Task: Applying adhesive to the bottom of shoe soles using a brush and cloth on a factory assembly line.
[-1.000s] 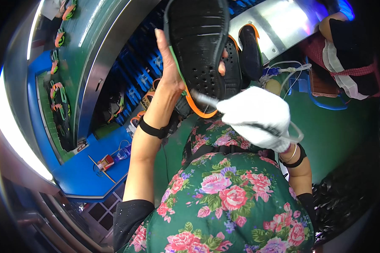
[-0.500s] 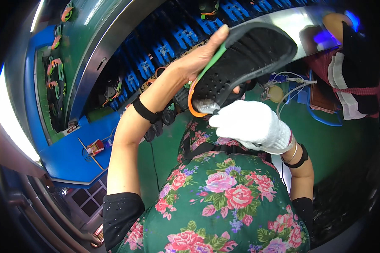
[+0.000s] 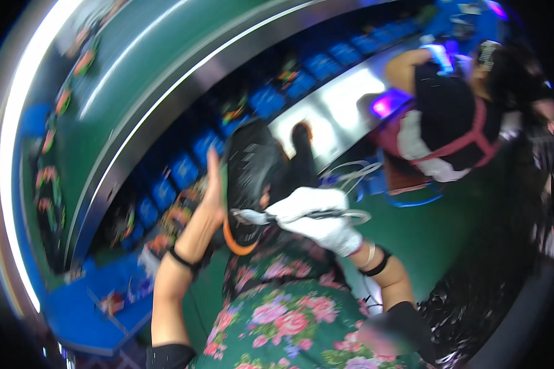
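A black shoe sole (image 3: 247, 163) with an orange and green edge stands tilted in front of me, its heel end toward my apron. My bare left hand (image 3: 210, 197) grips it by the left edge, thumb stretched up along the side. A fingertip shows at the sole's right side; the other fingers are hidden behind it. In a white knit glove, my right hand (image 3: 314, 212) is closed on a slim-handled brush (image 3: 250, 216). The pale brush tip lies over the heel area; blur hides whether it touches.
Beyond the sole runs a shiny metal worktop (image 3: 345, 104), with a row of blue holders (image 3: 268, 98) behind it. At the right sits a co-worker (image 3: 443, 104) in a dark top, near a purple glow. A blue table (image 3: 83, 313) stands at the left. Pale tubing (image 3: 354, 175) hangs right of my glove.
The view has swung right, bringing the co-worker further in. The sole has turned more upright and appears lower and further left in the picture. Both hands keep their holds; the brush stays at the heel.
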{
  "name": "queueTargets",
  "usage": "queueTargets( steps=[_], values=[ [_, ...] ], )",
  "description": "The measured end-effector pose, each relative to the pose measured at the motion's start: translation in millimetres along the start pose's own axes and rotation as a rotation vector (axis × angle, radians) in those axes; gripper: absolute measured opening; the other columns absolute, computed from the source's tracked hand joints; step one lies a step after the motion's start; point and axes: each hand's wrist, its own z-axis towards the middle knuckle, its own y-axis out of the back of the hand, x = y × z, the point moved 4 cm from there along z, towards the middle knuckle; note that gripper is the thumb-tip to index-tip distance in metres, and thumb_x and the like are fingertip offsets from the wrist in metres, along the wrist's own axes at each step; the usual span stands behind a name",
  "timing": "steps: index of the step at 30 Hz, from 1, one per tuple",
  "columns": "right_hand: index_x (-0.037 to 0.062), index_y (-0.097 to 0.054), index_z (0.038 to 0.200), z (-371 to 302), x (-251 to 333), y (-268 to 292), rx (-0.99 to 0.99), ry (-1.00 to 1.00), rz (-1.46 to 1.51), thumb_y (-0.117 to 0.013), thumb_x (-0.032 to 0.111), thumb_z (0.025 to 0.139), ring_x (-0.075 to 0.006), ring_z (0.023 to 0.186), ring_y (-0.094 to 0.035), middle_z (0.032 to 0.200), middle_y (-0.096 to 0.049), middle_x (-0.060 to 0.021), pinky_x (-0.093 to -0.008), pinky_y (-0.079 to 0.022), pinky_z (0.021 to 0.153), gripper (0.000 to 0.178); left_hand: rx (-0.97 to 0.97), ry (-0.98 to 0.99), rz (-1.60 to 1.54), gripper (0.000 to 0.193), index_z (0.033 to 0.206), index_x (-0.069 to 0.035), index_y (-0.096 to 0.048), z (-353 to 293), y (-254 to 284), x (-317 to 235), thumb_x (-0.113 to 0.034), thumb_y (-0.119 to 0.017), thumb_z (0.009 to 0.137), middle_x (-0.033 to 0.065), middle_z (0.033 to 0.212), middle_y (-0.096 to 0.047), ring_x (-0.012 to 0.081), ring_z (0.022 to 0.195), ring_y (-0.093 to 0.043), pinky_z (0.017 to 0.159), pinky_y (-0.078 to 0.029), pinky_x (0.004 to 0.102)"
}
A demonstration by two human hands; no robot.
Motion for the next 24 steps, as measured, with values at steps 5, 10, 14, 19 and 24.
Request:
queueTargets(
  steps=[5,10,14,19,24],
  values=[
    [-0.0007,-0.075,0.103,10,4,-4,-0.183,0.1,-0.111,-0.072,-0.001,0.085,-0.0197,0.096,-0.071,0.1,-0.075,-0.0112,-0.0321,-0.057,0.086,0.018,-0.04,-0.305,-0.101,0.054,0.143,-0.006,-0.051,-8,29,41,-0.041,-0.041,0.104,0.0092,0.143,-0.056,0.0273,0.132,-0.052,0.115,-0.038,0.0462],
    [0.0013,-0.075,0.103,14,25,3,-0.01,0.277,-0.317,-0.072,0.001,0.083,-0.0261,0.097,-0.071,0.103,-0.074,-0.0131,-0.0362,-0.055,0.088,0.02,0.11,-0.285,-0.011,0.06,0.141,0.002,-0.049,-11,4,56,-0.045,-0.043,0.103,0.0188,0.143,-0.054,0.0354,0.135,-0.047,0.118,-0.033,0.0497],
    [0.0039,-0.075,0.099,7,31,3,0.022,0.328,-0.469,-0.07,0.002,0.081,-0.026,0.096,-0.07,0.104,-0.074,-0.0109,-0.0368,-0.054,0.085,0.018,0.071,-0.117,0.356,0.059,0.139,0.0,-0.05,-18,13,53,-0.045,-0.049,0.101,0.0213,0.134,-0.059,0.0396,0.119,-0.061,0.096,-0.055,0.0533],
    [0.0049,-0.073,0.105,-17,40,-18,-0.064,0.365,-0.463,-0.071,0.001,0.08,-0.027,0.094,-0.069,0.103,-0.074,-0.0106,-0.0375,-0.055,0.084,0.025,0.092,-0.208,-0.234,0.057,0.137,0.0,-0.052,-15,33,60,-0.045,-0.046,0.103,0.0222,0.134,-0.059,0.0391,0.113,-0.065,0.094,-0.057,0.0554],
    [0.0035,-0.075,0.102,-23,47,-23,-0.214,0.386,-0.479,-0.076,0.003,0.082,-0.0263,0.087,-0.071,0.098,-0.075,-0.0112,-0.0357,-0.057,0.078,0.02,0.009,-0.518,0.157,0.07,0.14,-0.003,-0.053,-20,39,48,-0.057,-0.037,0.098,0.0177,0.134,-0.062,0.0359,0.118,-0.062,0.106,-0.046,0.0525]
  ],
)
